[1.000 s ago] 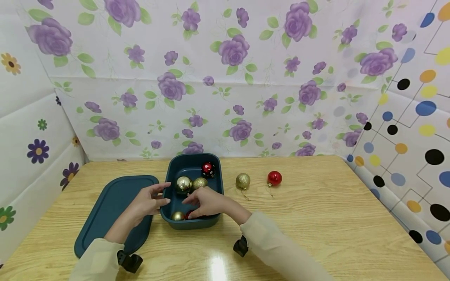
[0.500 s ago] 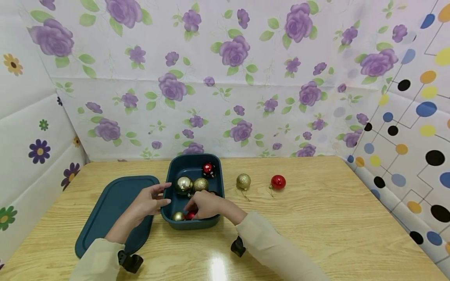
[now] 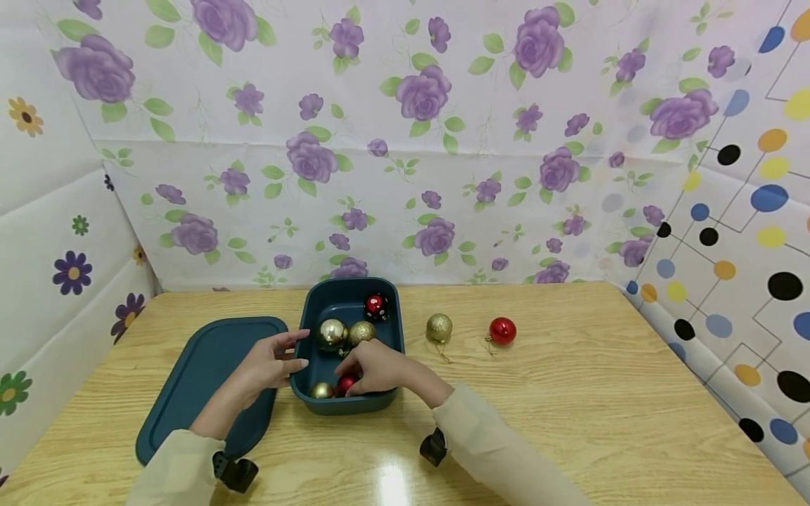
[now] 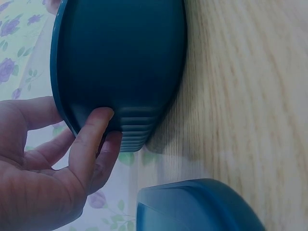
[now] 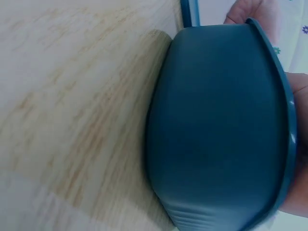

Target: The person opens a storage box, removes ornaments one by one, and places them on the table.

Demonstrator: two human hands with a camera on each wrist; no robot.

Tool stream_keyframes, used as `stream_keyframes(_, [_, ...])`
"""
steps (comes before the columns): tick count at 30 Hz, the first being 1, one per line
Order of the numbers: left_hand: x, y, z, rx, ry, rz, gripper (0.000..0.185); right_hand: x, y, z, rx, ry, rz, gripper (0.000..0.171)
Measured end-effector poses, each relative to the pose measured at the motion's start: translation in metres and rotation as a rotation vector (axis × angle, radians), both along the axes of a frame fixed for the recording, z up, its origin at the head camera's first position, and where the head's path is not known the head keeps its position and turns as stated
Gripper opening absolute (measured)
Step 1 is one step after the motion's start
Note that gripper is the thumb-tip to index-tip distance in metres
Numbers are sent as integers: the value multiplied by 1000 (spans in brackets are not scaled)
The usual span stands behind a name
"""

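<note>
A dark teal plastic bin (image 3: 351, 302) stands on the wooden tabletop (image 3: 569, 393) and serves as the landmark. The left hand (image 3: 268, 365) rests against the bin's left wall, fingers loosely extended with the fingertips (image 4: 103, 118) touching the ribbed corner, apparently to steady the bin; its grip closes round nothing. The right hand (image 3: 376, 369) reaches over the bin's near right rim, its fingers curled down onto a small red bauble (image 3: 344, 384) in the near end of the bin, so the grip looks closed on that bauble, though the fingertips are partly hidden.

Also in the bin are a small gold bauble (image 3: 320, 390) just left of the red one, a shiny pale gold bauble (image 3: 332, 333) and a glitter gold bauble (image 3: 361, 332) mid-bin, and a red-and-black dotted bauble (image 3: 375, 306) at the far end. The bin's lid (image 3: 202, 379) lies flat to its left. A glitter gold bauble with a string (image 3: 439, 327) and a red bauble on the tabletop (image 3: 503, 330) sit to the bin's right.
</note>
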State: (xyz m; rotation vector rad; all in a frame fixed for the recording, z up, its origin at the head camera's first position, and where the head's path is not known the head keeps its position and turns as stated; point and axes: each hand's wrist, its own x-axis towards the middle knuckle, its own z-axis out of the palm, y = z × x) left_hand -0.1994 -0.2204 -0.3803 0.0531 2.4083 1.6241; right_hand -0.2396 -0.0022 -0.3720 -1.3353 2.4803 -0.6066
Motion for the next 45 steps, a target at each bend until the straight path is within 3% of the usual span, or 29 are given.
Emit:
stream_keyframes(10, [0,0,0,4,-8,4,58,-7,27,13,-188,-1,-71,37])
stream_keyframes(21, [1,0,-1,7,-3,2,58,-23,79,19,-408,-159,-259,40])
stream_keyframes(33, [1,0,-1,10,-5,2,58,-40,158,10,-475,-231,-478,47])
stream_keyframes(39, [0,0,-1,12,-16,4,59,-47,201,6,-483,-204,-628,52])
stream_keyframes(45, [-2,-1,-2,11,-16,0,59,-50,241,-2,-494,-164,-718,54])
